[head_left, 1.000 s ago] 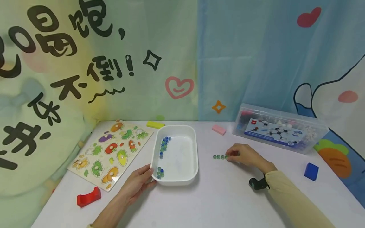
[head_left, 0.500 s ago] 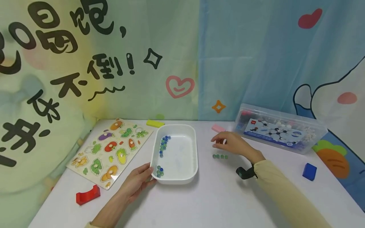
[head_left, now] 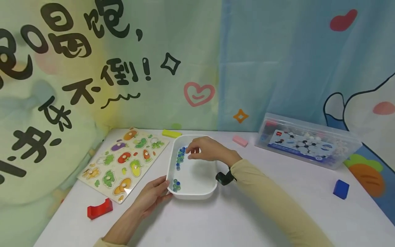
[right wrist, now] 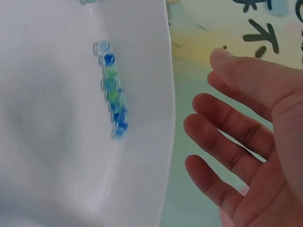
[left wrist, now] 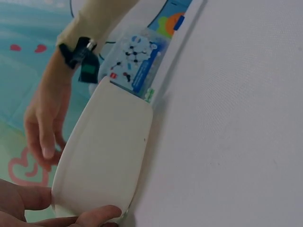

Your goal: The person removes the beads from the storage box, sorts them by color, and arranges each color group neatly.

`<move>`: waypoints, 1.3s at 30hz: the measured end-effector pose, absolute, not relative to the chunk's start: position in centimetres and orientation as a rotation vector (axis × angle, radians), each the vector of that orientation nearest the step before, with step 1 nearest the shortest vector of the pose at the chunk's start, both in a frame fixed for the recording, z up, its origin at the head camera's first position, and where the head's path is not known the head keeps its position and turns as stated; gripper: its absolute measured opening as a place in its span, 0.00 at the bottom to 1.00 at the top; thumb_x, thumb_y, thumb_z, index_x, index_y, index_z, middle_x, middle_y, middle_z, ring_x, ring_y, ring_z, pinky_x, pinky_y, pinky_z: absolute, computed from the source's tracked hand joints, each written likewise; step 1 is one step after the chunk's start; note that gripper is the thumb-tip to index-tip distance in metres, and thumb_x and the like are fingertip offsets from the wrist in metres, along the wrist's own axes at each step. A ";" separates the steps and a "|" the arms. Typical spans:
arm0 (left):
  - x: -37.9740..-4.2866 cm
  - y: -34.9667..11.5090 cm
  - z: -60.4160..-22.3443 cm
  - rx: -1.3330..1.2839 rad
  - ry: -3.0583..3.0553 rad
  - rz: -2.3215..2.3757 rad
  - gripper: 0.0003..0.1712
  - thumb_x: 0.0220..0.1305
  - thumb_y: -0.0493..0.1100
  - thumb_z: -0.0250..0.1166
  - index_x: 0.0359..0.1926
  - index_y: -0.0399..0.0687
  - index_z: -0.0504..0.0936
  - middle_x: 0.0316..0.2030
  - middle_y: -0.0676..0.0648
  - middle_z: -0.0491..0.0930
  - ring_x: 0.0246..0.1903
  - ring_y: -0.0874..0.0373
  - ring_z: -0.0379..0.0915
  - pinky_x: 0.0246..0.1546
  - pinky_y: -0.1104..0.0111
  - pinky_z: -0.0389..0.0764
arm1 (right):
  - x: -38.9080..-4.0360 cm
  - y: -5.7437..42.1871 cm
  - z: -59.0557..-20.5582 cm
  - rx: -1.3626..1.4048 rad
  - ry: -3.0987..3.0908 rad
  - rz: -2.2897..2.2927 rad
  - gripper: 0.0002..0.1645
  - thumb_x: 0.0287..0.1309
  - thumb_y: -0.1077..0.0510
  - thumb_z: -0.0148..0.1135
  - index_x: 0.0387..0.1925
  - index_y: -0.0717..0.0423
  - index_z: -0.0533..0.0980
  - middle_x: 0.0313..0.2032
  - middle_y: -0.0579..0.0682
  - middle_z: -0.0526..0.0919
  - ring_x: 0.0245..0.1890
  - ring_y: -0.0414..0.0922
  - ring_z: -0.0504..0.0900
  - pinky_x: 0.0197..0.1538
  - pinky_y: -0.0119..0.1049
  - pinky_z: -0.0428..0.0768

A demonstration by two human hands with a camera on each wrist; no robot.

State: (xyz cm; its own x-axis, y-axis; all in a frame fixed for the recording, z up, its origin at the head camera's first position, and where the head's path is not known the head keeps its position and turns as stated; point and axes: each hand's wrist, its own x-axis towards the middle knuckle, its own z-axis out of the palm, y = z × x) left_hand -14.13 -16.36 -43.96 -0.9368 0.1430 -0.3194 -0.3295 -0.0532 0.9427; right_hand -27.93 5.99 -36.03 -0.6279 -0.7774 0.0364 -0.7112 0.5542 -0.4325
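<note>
A white tray (head_left: pixel 197 178) sits mid-table with blue and green glass marbles (head_left: pixel 180 156) in a line along its left side and a small cluster near the left front corner. My left hand (head_left: pixel 153 195) grips that corner, thumb at the rim and fingers below, as the left wrist view also shows on the tray's wall (left wrist: pixel 102 156). Over the tray's far half hovers my right hand (head_left: pixel 208 148), its fingers loosely bent and nothing visible between them (right wrist: pixel 227 127). Some green marbles (left wrist: pixel 150 95) on the table show past the tray in the left wrist view; the right forearm hides them from the head view.
Left of the tray lies a vegetable puzzle board (head_left: pixel 123 161), with a red arched block (head_left: pixel 100 209) in front. A yellow block (head_left: pixel 171 133) and pink block (head_left: pixel 240 140) lie behind. A clear plastic box (head_left: pixel 308 140) stands back right, a blue block (head_left: pixel 341 189) before it.
My right hand has left the row of green marbles on the table, rising and moving left until over the tray. The left hand keeps its grip on the tray.
</note>
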 end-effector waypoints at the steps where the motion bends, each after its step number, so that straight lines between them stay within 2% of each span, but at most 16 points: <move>1: -14.2 -16.4 -44.0 -0.192 1.907 2.060 0.30 0.74 0.41 0.50 0.71 0.31 0.57 0.67 0.29 0.64 0.66 0.39 0.64 0.60 0.60 0.79 | -28.2 5.4 -36.2 -1.265 2.612 -0.612 0.13 0.59 0.52 0.66 0.45 0.52 0.84 0.36 0.44 0.83 0.35 0.38 0.77 0.38 0.26 0.79; 7: -14.2 -16.3 -44.1 -0.156 1.903 2.051 0.30 0.74 0.41 0.49 0.71 0.30 0.56 0.68 0.29 0.62 0.67 0.39 0.63 0.61 0.58 0.78 | -29.8 2.7 -37.8 -1.207 2.563 -0.562 0.13 0.60 0.53 0.66 0.45 0.53 0.84 0.34 0.45 0.83 0.33 0.38 0.76 0.37 0.25 0.77; 14: -14.1 -16.1 -44.1 -0.162 1.901 2.071 0.30 0.74 0.41 0.49 0.70 0.30 0.57 0.67 0.29 0.63 0.66 0.40 0.65 0.60 0.58 0.79 | -30.7 0.8 -39.8 -1.112 2.544 -0.437 0.11 0.58 0.55 0.67 0.43 0.49 0.83 0.34 0.44 0.82 0.34 0.38 0.74 0.38 0.27 0.76; 24: -14.1 -16.3 -44.0 -0.172 1.892 2.089 0.30 0.74 0.41 0.50 0.70 0.30 0.57 0.66 0.28 0.64 0.65 0.40 0.66 0.59 0.60 0.80 | -30.4 -0.3 -41.1 -0.977 2.580 -0.293 0.16 0.55 0.58 0.69 0.47 0.43 0.83 0.34 0.42 0.81 0.35 0.39 0.74 0.38 0.30 0.77; 33: -14.1 -16.4 -44.1 -0.151 1.881 2.098 0.30 0.74 0.41 0.49 0.70 0.30 0.57 0.67 0.29 0.63 0.67 0.39 0.63 0.60 0.59 0.79 | -30.2 -0.2 -41.4 -0.980 2.600 -0.281 0.13 0.56 0.54 0.69 0.44 0.42 0.84 0.33 0.41 0.80 0.35 0.38 0.74 0.36 0.29 0.75; 39: -14.1 -16.4 -43.9 -0.173 1.892 2.098 0.30 0.74 0.40 0.49 0.70 0.29 0.57 0.67 0.28 0.62 0.67 0.39 0.63 0.59 0.58 0.80 | -30.3 0.7 -39.8 -1.134 2.607 -0.352 0.11 0.58 0.53 0.68 0.44 0.46 0.84 0.34 0.43 0.82 0.34 0.38 0.73 0.38 0.29 0.75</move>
